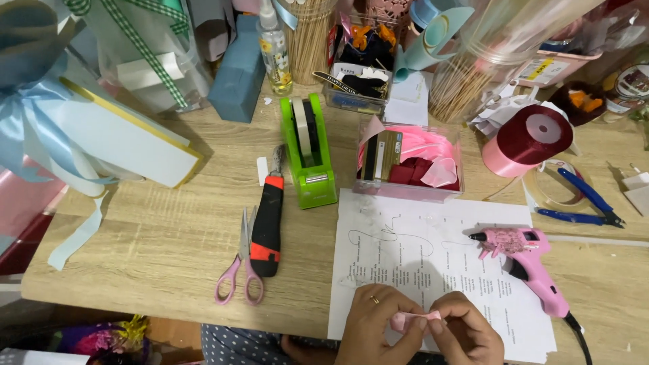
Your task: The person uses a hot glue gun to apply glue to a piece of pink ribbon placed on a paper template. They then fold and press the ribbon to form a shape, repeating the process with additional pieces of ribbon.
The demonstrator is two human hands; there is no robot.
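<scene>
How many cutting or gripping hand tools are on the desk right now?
3: pink-handled scissors and a red-black utility knife left of the paper, blue pliers at right. Clutter may hide more.

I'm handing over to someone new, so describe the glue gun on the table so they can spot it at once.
Start at the white printed sheet lying on the wooden table in front of the person's hands. The glue gun rests on that sheet's right edge, nozzle pointing left, its black cord running off to the lower right. It is the only pink, pistol-shaped tool; the blue-handled pliers lie beyond it.
</scene>
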